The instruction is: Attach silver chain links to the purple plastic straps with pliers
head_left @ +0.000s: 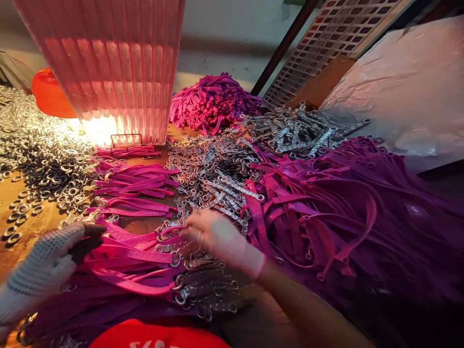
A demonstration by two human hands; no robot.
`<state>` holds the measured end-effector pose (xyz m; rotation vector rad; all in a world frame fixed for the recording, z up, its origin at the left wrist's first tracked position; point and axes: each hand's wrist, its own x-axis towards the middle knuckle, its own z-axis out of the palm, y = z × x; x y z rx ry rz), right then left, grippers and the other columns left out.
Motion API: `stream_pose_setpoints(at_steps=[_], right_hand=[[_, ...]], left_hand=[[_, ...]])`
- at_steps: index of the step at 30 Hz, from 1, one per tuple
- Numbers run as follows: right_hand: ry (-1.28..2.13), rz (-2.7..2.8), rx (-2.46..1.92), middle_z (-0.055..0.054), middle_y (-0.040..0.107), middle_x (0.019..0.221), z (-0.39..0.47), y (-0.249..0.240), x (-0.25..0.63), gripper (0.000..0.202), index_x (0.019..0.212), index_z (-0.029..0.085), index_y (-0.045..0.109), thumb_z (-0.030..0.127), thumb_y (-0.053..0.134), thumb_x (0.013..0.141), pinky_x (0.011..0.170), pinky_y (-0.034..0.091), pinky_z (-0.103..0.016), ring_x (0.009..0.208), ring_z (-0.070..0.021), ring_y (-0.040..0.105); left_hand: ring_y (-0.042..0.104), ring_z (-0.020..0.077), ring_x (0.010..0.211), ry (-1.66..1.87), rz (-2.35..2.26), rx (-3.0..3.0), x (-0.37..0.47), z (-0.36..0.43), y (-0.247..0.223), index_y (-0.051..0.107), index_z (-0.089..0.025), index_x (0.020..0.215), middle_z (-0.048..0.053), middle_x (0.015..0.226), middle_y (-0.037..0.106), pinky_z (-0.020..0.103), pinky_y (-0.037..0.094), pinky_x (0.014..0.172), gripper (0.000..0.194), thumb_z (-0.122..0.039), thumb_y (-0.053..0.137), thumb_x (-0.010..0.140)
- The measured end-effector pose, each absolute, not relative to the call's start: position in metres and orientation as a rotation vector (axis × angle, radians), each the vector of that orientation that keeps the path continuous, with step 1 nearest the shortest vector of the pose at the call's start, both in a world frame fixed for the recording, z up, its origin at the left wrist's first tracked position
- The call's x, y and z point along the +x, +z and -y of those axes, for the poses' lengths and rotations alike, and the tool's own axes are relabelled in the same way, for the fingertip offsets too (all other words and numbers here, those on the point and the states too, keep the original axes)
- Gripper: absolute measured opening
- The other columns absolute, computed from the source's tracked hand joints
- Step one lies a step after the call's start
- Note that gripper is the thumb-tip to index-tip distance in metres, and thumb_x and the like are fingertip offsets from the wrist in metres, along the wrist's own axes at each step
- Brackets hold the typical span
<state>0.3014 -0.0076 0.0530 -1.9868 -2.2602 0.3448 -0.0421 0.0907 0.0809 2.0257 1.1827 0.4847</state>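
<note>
One table (39,227) carries the lot. Big strap heap (337,203) on the right, purple-pink, tangled. White plastic sheet (406,87) behind it, upper right. Ribbed panel (112,63) stands upper left, slightly tilted, bright light at its foot. Ring pile (54,164) to the left of the laid-out straps, loose rings at its near edge. Metal bar pile (213,164) mid-table, between those straps and the big heap. Back strap pile (217,101) beyond it. Near strap bundle (137,253) lies crosswise between both hands, more bundles past it. Right hand (217,237), pale glove, blurred, over the bundle's right end; can't tell if fingers are clamped. Left hand (50,261), dotted glove, dark fingertips at the bundle's left end; grip can't be told. Smallest: end ring (176,258) on a strap, metal bars beside it.
</note>
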Motion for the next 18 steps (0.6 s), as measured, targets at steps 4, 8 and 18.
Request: stream_pose_setpoints(at_steps=[4,8,18], right_hand=[[-0.116,2.009,-2.51,-0.016,0.067,0.104,-0.055,0.034,0.364,0.026,0.105,0.014,0.067,0.031,0.049,0.098,0.078,0.036,-0.032,0.098,-0.0248,0.056],[-0.134,2.004,-2.586,-0.024,0.065,0.106,-0.085,0.003,0.388,0.026,0.108,0.006,0.065,0.016,0.045,0.094,0.076,0.035,-0.035,0.099,-0.0291,0.055],[-0.055,1.725,-2.42,-0.018,0.066,0.107,-0.059,0.005,0.381,0.03,0.113,0.009,0.061,0.021,0.04,0.097,0.085,0.043,-0.033,0.099,-0.0248,0.06]], left_hand=[[0.038,0.0076,0.041,0.437,-1.045,1.227,0.022,-0.068,0.064,0.073,-0.017,0.094,0.001,0.057,0.058,0.018,0.029,0.037,0.038,-0.052,0.061,0.085],[0.046,0.0075,0.046,0.382,-0.883,0.578,0.054,-0.071,0.044,0.072,-0.009,0.097,0.01,0.077,0.067,0.017,0.029,0.035,0.035,-0.039,0.066,0.079],[0.039,0.0029,0.042,0.407,-0.864,0.776,0.056,-0.06,0.035,0.066,-0.013,0.093,0.004,0.073,0.063,0.013,0.019,0.033,0.031,-0.036,0.074,0.074]])
